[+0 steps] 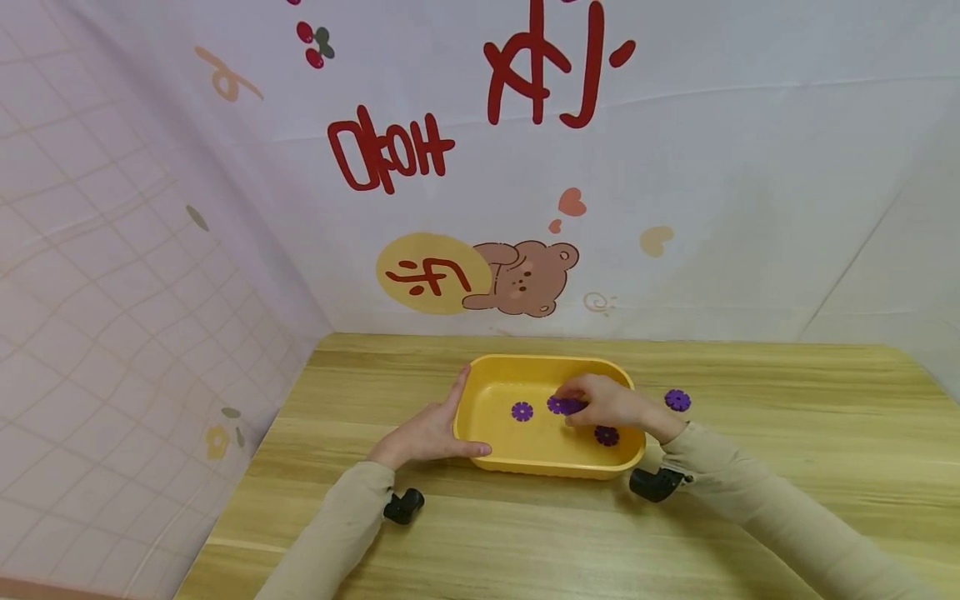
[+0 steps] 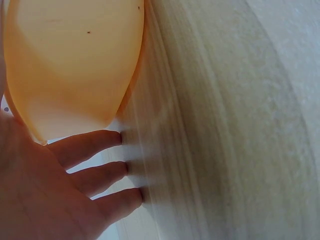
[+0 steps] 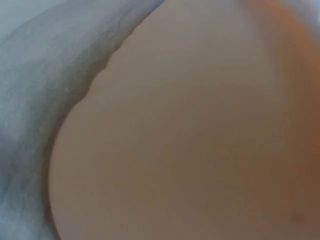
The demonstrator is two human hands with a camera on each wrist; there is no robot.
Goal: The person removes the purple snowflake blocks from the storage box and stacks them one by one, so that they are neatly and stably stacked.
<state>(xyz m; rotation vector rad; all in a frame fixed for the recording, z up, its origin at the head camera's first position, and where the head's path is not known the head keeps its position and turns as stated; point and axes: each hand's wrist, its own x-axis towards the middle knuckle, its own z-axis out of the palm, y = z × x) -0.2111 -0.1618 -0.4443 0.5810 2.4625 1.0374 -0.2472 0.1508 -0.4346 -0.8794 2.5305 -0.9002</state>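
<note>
A yellow plastic basin (image 1: 517, 469) stands on the wooden table, with purple flower-shaped discs inside. My left hand (image 1: 423, 433) rests against its left end, thumb along the near rim and index finger up the side. In the left wrist view, the other fingers (image 2: 100, 177) are spread and fairly straight beside the basin (image 2: 75, 65). My right hand (image 1: 600, 402) reaches inside and pinches a purple disc (image 1: 573, 406), partly hidden by the fingers. Another disc (image 1: 555, 404) lies just left of it. One disc (image 1: 522, 412) lies farther left, and another (image 1: 607, 436) below the hand.
One more purple disc (image 1: 678, 400) lies on the table (image 1: 480, 542) right of the basin. A cloth backdrop with a printed bear (image 1: 525, 279) hangs behind the table. Large blurred surfaces fill the right wrist view.
</note>
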